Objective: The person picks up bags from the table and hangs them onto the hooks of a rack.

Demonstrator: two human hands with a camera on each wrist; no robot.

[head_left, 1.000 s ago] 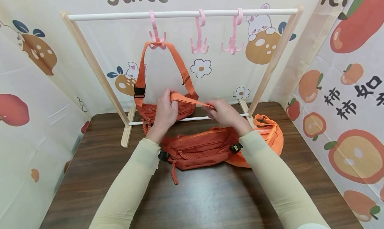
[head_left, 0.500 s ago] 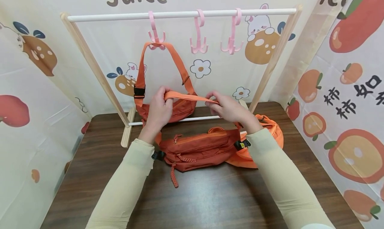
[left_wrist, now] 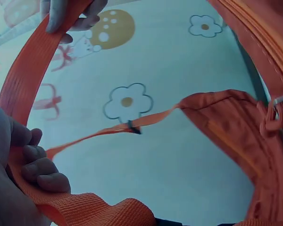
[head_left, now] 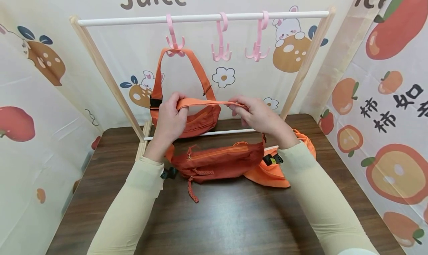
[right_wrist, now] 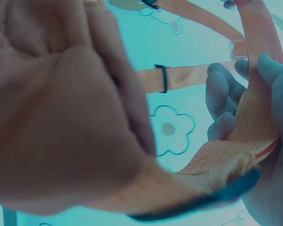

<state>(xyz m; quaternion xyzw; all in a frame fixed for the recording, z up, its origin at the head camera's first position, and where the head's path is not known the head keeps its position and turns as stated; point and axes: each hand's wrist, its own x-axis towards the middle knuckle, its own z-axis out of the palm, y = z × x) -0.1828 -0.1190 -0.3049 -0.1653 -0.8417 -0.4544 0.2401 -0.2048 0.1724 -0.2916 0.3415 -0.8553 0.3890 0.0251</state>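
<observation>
A rust-red waist bag [head_left: 217, 160] with zips and braided pulls is held by its orange strap [head_left: 207, 102]. The left hand [head_left: 171, 117] grips the strap's left part, fingers curled round it, as the left wrist view also shows. At the strap's right part, the right hand [head_left: 259, 114] pinches the webbing [right_wrist: 257, 89]. Between the hands the strap spans in a shallow arch. Below, the bag hangs at or just above the table; contact cannot be made out. A similar red bag [head_left: 200, 122] hangs behind by its strap from a pink hook [head_left: 175, 38].
The rack has a white top rail [head_left: 133, 20] and wooden legs [head_left: 103, 73]. Two more pink hooks, a middle hook [head_left: 221, 39] and a right hook [head_left: 257, 39], carry nothing. An orange cloth bag [head_left: 267, 175] lies on the dark wooden table [head_left: 214, 218], partly behind the right arm.
Both hands have risen slightly and spread apart, drawing the strap out between them. The held bag has come up and shifted a little left. The hanging bag stays put.
</observation>
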